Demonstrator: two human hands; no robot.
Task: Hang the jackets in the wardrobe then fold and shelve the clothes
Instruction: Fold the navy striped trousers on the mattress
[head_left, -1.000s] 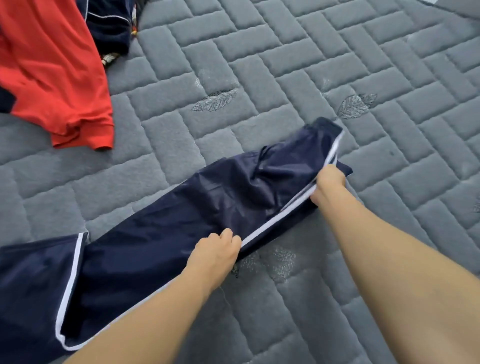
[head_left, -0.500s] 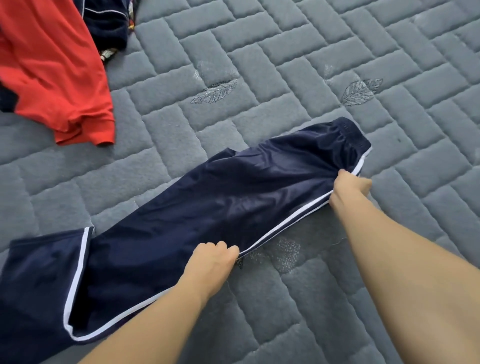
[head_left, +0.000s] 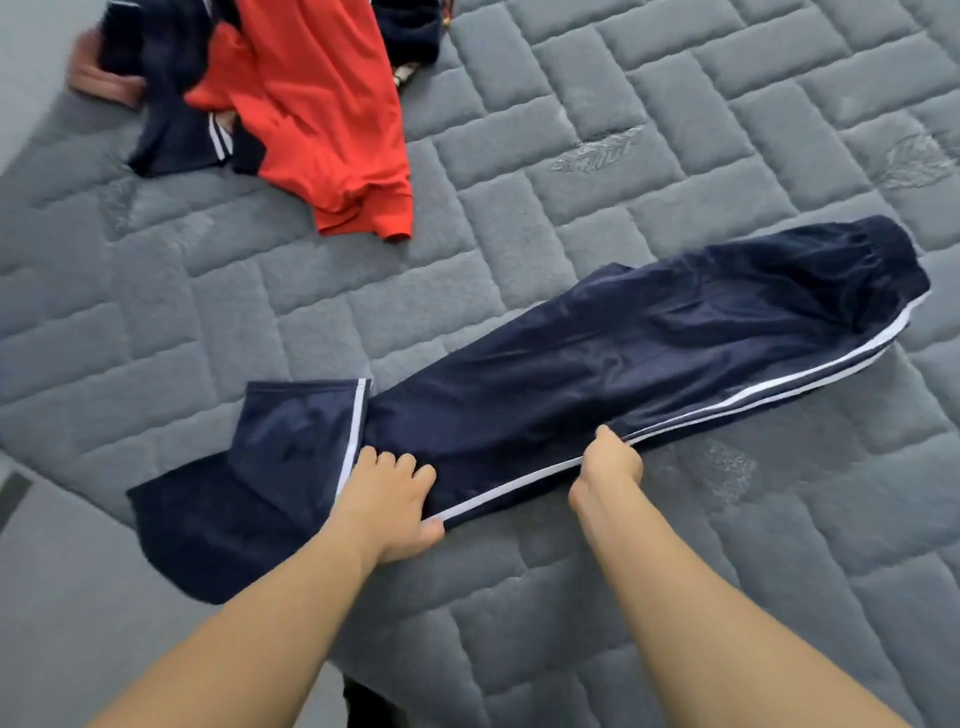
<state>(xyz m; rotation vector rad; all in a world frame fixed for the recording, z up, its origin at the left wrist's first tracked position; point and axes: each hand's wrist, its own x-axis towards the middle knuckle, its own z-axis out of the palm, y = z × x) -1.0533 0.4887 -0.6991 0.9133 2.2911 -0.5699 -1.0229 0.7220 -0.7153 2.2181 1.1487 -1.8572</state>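
- Navy track pants (head_left: 623, 353) lie flat on grey quilted mattress (head_left: 571, 156), legs stacked, waistband end far right, cuffs hanging off near-left corner.
- L hand (head_left: 387, 499) grips the striped near edge by the knee/lower leg, thumb under, fingers curled on top.
- R hand (head_left: 605, 467) pinches same white-striped seam, just right of the L.
- Step, I judge: squaring up the legs before folding.
- To do well: keep both stripes aligned, pull seam taut btwn hands, smooth wrinkles toward waistband, then bring the cuff end over.
- Fabric looks slick, so may slide; press flat after each fold.
- Red top (head_left: 322, 114) & other dark clothes (head_left: 171, 104) wait at far left, unfolded.
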